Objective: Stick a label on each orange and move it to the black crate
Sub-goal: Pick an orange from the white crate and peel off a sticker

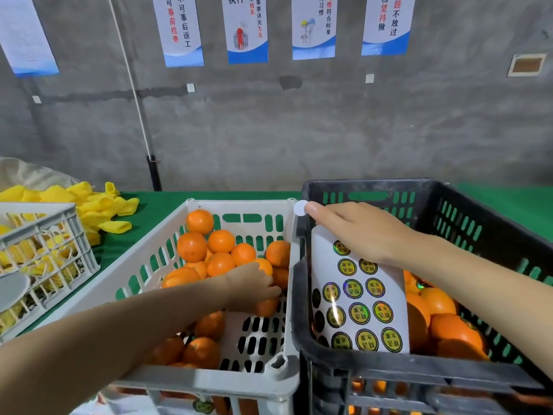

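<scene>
Several unlabelled oranges (220, 241) lie in the white crate (167, 229) in the middle. My left hand (254, 284) reaches down into this crate and curls its fingers round one orange (266, 307) near the right wall. My right hand (359, 232) hovers over the black crate (449, 372) on the right, pinching a sheet of round gold-and-black labels (359, 298) that hangs down. One peeled label (300, 208), white side towards me, sticks to its fingertip. Labelled oranges (446, 324) fill the black crate behind the sheet.
A grey crate (45, 223) with yellow foam sleeves stands at the left, and more yellow sleeves (98, 205) lie on the green table (158, 202) behind it. A concrete wall with posters rises just past the table. A white cord hangs down at the back.
</scene>
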